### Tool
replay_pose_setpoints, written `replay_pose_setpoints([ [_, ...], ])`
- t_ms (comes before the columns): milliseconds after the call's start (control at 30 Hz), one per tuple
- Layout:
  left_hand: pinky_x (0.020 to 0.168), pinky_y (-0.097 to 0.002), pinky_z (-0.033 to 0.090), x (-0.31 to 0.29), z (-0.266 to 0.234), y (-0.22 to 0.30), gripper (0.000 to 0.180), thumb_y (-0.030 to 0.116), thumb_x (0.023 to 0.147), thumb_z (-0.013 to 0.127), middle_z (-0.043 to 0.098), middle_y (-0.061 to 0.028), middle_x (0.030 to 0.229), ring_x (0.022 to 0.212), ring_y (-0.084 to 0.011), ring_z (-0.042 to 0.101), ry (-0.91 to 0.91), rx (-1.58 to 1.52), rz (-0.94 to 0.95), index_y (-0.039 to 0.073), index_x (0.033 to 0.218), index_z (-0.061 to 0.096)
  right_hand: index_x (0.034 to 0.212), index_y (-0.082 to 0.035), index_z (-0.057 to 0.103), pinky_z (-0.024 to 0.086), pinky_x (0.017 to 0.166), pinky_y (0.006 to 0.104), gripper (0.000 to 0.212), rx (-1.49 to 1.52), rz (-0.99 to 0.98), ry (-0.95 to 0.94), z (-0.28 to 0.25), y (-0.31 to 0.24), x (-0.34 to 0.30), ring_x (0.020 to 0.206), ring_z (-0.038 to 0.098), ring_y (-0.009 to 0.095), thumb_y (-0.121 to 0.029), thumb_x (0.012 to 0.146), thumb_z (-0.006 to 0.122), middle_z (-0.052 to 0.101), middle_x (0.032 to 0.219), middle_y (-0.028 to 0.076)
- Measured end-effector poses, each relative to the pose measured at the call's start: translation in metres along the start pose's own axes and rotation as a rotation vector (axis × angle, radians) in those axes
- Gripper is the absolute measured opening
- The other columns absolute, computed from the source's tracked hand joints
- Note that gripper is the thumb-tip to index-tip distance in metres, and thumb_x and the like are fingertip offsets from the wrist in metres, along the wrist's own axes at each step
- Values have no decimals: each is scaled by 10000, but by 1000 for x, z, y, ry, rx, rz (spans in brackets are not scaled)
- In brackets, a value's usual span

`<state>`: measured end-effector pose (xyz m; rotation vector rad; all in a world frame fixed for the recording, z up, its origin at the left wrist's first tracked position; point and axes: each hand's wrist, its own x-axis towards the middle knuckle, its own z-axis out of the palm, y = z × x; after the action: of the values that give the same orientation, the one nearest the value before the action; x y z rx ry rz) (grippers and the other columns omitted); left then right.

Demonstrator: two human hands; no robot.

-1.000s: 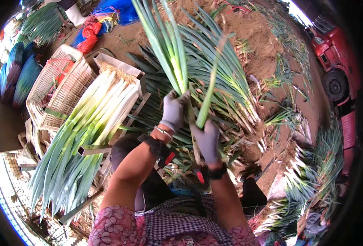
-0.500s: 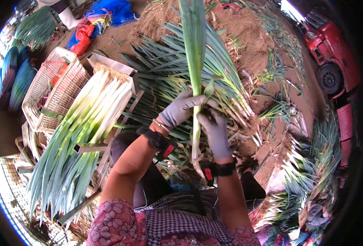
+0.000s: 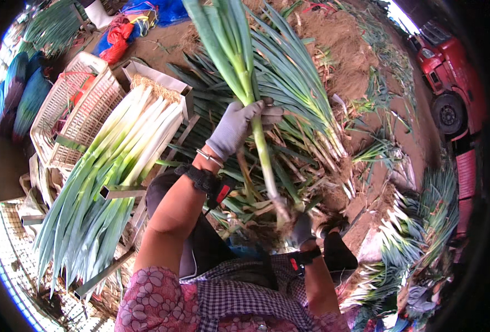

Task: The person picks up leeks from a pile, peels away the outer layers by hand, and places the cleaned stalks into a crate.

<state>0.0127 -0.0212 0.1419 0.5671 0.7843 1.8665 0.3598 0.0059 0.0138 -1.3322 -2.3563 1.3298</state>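
Observation:
A long leek (image 3: pixel 262 152) leans across the middle, its green leaves up and away from me and its pale root end low. My left hand (image 3: pixel 242 126), in a grey glove, is closed around its stalk just below where the leaves spread. Down by the root end, to its right, is my right hand (image 3: pixel 302 229), also gloved. It is dark and smeared by motion, so its fingers do not show clearly. A green leaf strip (image 3: pixel 288 185) runs down close to that hand; whether the hand grips it I cannot make out.
Left of me, a metal rack (image 3: pixel 124 192) holds a bundle of cleaned leeks (image 3: pixel 129 133), beside a cream plastic basket (image 3: pixel 81 119). Unpeeled leeks (image 3: pixel 295 83) lie in a heap ahead. More leeks (image 3: pixel 403 227) lie at right, and a red vehicle (image 3: pixel 450 77) stands beyond.
My right hand has dropped from the stalk toward the root end. My left hand still holds the leek, whose leafy top has tipped to the left.

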Motion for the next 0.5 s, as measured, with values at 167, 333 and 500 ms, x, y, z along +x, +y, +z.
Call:
replay_pose_setpoints([
  [167,926,-437,477,-2,-32,46,396,237,937,449,582,-195,1095,1018,-314,598,41,-85,279,-64,1193,423,1047,-1,630,515,746,319,273,394,-41,222,-23,-74,48,896,617,170,-227,929,532,640,973,73],
  [333,913,-447,471,5,-31,42,349,209,938,428,574,-180,1067,995,-323,584,30,-203,306,-39,1184,417,946,-11,677,503,710,302,165,734,-166,333,-86,-59,99,845,627,175,-121,893,566,670,874,58],
  [500,828,-440,530,-7,-15,45,336,192,949,432,631,-149,919,839,-288,648,174,-65,202,-54,1178,445,1108,-66,639,516,746,290,283,-48,-391,295,-93,-191,73,907,627,195,-133,833,651,639,1125,124],
])
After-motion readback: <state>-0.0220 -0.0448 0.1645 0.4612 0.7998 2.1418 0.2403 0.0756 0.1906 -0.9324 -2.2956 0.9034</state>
